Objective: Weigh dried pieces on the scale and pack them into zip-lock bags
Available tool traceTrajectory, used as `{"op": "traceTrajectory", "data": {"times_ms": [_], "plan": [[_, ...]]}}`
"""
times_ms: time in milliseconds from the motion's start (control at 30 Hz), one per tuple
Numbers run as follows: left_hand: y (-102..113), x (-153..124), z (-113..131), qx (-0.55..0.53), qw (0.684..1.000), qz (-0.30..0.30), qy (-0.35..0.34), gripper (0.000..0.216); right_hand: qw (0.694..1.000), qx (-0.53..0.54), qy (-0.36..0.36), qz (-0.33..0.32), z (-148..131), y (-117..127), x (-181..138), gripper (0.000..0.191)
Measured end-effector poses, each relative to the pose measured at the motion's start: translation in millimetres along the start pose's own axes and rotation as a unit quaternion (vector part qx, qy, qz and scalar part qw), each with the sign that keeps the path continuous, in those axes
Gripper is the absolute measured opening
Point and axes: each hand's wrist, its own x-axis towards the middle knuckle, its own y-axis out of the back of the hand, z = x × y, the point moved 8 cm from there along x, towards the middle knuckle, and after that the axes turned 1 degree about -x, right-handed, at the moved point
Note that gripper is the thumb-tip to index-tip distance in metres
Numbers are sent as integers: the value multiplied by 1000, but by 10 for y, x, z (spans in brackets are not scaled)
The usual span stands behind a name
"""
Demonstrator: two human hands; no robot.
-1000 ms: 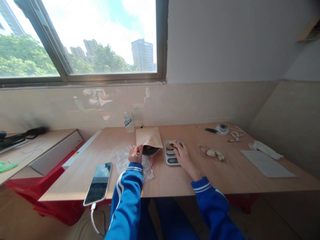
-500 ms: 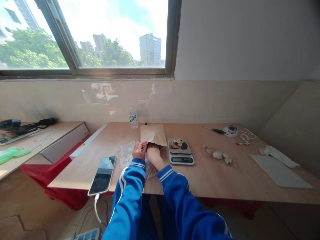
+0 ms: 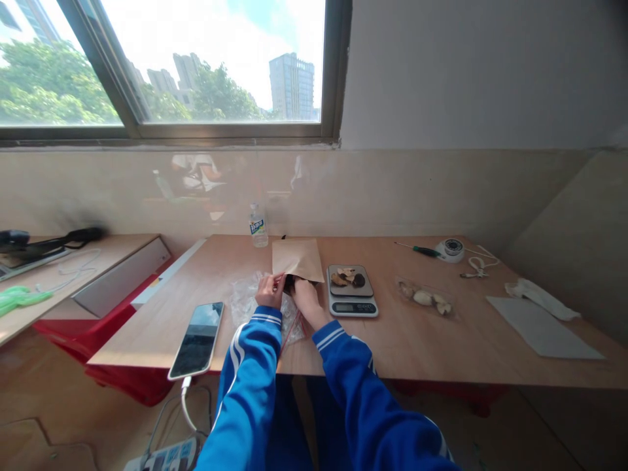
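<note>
A brown paper bag (image 3: 297, 258) lies on the wooden table (image 3: 402, 340) with its mouth toward me. My left hand (image 3: 269, 291) pinches the bag's near edge and holds the mouth apart. My right hand (image 3: 303, 294) reaches into the opening, its fingertips hidden inside among dark contents. Just right of the bag stands a small digital scale (image 3: 351, 290) with a few brown and dark pieces on its platform. A crumpled clear plastic bag (image 3: 245, 302) lies under my left wrist.
A smartphone (image 3: 197, 339) on a cable lies at the front left. A water bottle (image 3: 258, 226) stands behind the bag. Further right are a clear bag of pale pieces (image 3: 426, 298), a green screwdriver (image 3: 417, 249), a round white device (image 3: 452, 249) and a grey sheet (image 3: 542, 327).
My right hand left the scale, moved left and went into the paper bag's mouth. My left hand stayed on the bag's edge. The view shifted slightly.
</note>
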Motion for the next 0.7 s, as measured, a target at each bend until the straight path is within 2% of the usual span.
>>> {"op": "traceTrajectory", "data": {"times_ms": [100,200,300,400,533,633,700], "plan": [[27,10,13,15,1000,9,1,20,999,34,30,20,-50,98,-156,25],[50,16,21,19,1000,17,1,19,978,153,100,100,-68,295,-510,19],[61,16,16,15,1000,18,5,18,938,239,96,233,226,546,-934,15],[77,16,0,12,999,25,19,18,923,249,50,290,686,714,-1135,18],[90,20,9,16,999,33,20,18,944,165,51,282,1134,944,-963,16],[93,22,18,18,999,39,14,16,961,97,73,250,1292,1032,-796,15],[92,23,16,15,999,43,11,16,962,72,78,250,1315,1068,-816,19]]}}
